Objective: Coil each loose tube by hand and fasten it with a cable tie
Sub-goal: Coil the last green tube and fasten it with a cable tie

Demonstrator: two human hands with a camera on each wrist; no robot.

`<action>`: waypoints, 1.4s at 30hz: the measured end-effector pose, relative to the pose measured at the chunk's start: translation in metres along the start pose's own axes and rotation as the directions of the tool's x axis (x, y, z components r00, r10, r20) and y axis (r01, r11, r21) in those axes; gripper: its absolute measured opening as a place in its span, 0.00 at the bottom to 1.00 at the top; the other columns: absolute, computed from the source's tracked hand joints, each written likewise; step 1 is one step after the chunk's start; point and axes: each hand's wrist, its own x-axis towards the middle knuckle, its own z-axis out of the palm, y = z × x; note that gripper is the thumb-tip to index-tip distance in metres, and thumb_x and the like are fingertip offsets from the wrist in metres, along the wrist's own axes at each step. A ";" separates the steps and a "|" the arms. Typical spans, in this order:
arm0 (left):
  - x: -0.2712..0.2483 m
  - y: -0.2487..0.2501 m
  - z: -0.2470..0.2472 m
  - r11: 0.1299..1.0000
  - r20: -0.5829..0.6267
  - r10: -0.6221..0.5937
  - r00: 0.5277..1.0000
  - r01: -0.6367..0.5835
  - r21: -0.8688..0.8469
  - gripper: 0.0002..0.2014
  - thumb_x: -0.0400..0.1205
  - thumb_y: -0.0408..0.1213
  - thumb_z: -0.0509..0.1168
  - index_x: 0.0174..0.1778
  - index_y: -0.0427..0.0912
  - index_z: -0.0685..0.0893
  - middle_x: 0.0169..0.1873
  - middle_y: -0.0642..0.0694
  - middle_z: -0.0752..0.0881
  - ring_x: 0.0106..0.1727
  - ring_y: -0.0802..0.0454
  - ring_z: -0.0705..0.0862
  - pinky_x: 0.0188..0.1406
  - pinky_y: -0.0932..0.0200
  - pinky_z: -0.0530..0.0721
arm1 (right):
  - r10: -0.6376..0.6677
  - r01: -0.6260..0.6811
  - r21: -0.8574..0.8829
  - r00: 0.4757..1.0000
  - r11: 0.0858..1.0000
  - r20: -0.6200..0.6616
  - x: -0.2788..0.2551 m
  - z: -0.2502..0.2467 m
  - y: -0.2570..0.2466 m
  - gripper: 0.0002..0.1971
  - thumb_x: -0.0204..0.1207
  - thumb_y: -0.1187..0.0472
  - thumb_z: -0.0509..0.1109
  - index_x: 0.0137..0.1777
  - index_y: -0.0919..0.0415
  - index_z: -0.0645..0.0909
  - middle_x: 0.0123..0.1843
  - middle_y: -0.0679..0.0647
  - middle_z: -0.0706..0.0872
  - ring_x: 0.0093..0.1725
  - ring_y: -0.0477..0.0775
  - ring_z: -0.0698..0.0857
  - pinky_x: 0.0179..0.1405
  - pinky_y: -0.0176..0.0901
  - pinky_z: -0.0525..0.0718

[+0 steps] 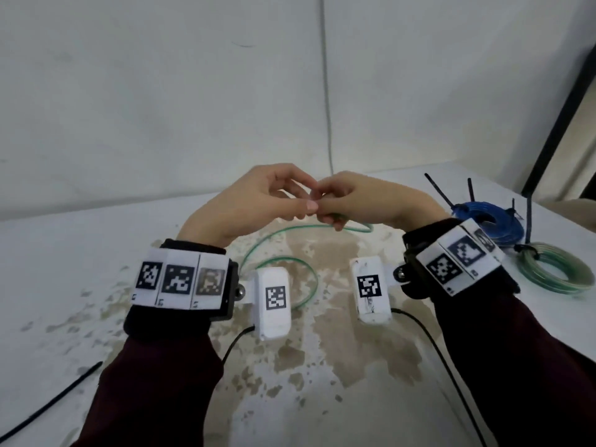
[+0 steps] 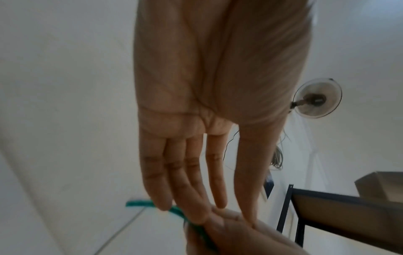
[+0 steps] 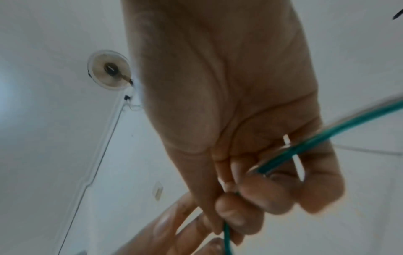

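1. The right hand clenched the green tube, fingers curled round it above the counter.
2. The left hand met it, fingers straight, touching the tube.
3. Tied blue coil and pale green coil lay far right.

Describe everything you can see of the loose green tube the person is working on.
The green tube is thin, flexible and looks like translucent plastic. It is uncoiled: one end is raised above the stained white table, where the right hand curls its fingers round it and the left hand meets it with nearly straight fingers. From there it trails down in open loops onto the table between the wrists. No cable tie is on it.
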 end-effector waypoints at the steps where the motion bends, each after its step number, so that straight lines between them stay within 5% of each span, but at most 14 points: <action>1: -0.002 0.003 -0.004 1.000 -0.030 0.019 0.999 -0.020 -0.018 0.13 0.75 0.31 0.74 0.55 0.41 0.85 0.47 0.40 0.88 0.43 0.50 0.86 0.53 0.56 0.83 | -0.023 0.023 0.018 1.000 1.000 -0.011 0.001 -0.002 -0.005 0.06 0.81 0.62 0.64 0.49 0.63 0.82 0.29 0.47 0.77 0.34 0.50 0.74 0.35 0.39 0.77; 9: -0.011 0.018 -0.015 0.983 -0.213 0.165 0.963 -0.142 0.121 0.07 0.75 0.29 0.73 0.45 0.44 0.86 0.36 0.47 0.87 0.34 0.51 0.85 0.43 0.52 0.83 | -0.079 0.096 0.209 0.993 0.973 -0.088 0.004 -0.013 -0.044 0.10 0.80 0.68 0.61 0.60 0.60 0.73 0.26 0.49 0.77 0.22 0.45 0.68 0.25 0.35 0.68; 12: -0.015 0.018 -0.025 0.977 -0.215 0.170 0.962 -0.137 0.161 0.06 0.76 0.31 0.72 0.47 0.42 0.86 0.34 0.50 0.87 0.33 0.55 0.86 0.39 0.62 0.80 | -0.154 0.177 0.266 0.983 0.948 -0.104 0.004 -0.009 -0.046 0.09 0.83 0.68 0.60 0.62 0.61 0.71 0.29 0.52 0.79 0.25 0.47 0.70 0.28 0.35 0.71; 16: -0.012 0.007 -0.032 0.980 -0.276 0.143 0.950 -0.097 0.173 0.01 0.78 0.30 0.70 0.43 0.39 0.86 0.29 0.46 0.88 0.32 0.56 0.87 0.38 0.72 0.80 | -0.156 0.182 0.130 0.970 0.975 -0.187 0.014 -0.002 -0.044 0.08 0.83 0.57 0.64 0.57 0.60 0.75 0.30 0.50 0.85 0.28 0.48 0.76 0.32 0.39 0.76; 21: -0.010 -0.003 -0.046 0.956 -0.559 0.052 0.827 -0.203 -0.212 0.04 0.80 0.25 0.66 0.41 0.36 0.83 0.32 0.41 0.84 0.28 0.55 0.84 0.39 0.63 0.85 | -0.190 0.203 0.012 0.933 0.979 -0.304 0.017 -0.013 -0.034 0.13 0.85 0.56 0.59 0.46 0.59 0.83 0.30 0.49 0.82 0.32 0.47 0.79 0.43 0.44 0.78; 28: 0.000 0.009 -0.026 0.656 -0.514 -0.063 0.856 -0.352 -0.667 0.04 0.82 0.24 0.61 0.44 0.33 0.79 0.36 0.41 0.86 0.37 0.52 0.89 0.44 0.62 0.87 | -0.144 0.254 0.439 0.952 0.862 -0.269 0.028 0.005 -0.041 0.16 0.87 0.61 0.54 0.49 0.60 0.84 0.34 0.53 0.80 0.32 0.48 0.78 0.37 0.37 0.81; 32: 0.000 0.011 -0.028 0.529 -0.573 -0.081 0.816 -0.452 -0.718 0.05 0.83 0.24 0.60 0.43 0.33 0.79 0.37 0.39 0.86 0.39 0.52 0.89 0.45 0.62 0.87 | -0.098 0.207 0.420 0.959 0.884 -0.265 0.030 0.002 -0.036 0.17 0.87 0.56 0.55 0.54 0.58 0.86 0.38 0.51 0.85 0.37 0.47 0.81 0.44 0.40 0.80; 37: 0.000 0.009 -0.022 0.614 -0.547 -0.046 0.836 -0.408 -0.675 0.03 0.82 0.23 0.61 0.44 0.33 0.78 0.39 0.39 0.86 0.39 0.51 0.89 0.46 0.61 0.87 | -0.107 0.258 0.640 0.958 0.724 -0.264 0.031 0.001 -0.036 0.15 0.86 0.60 0.57 0.52 0.64 0.86 0.34 0.51 0.77 0.27 0.44 0.72 0.29 0.34 0.73; 42: 0.005 0.007 -0.009 0.810 -0.520 -0.022 0.854 -0.290 -0.510 0.01 0.79 0.29 0.68 0.42 0.38 0.82 0.37 0.46 0.85 0.32 0.58 0.81 0.34 0.64 0.80 | -0.116 0.336 0.747 0.936 0.574 -0.332 0.033 0.004 -0.042 0.13 0.85 0.62 0.58 0.49 0.64 0.85 0.34 0.51 0.76 0.29 0.44 0.75 0.29 0.31 0.74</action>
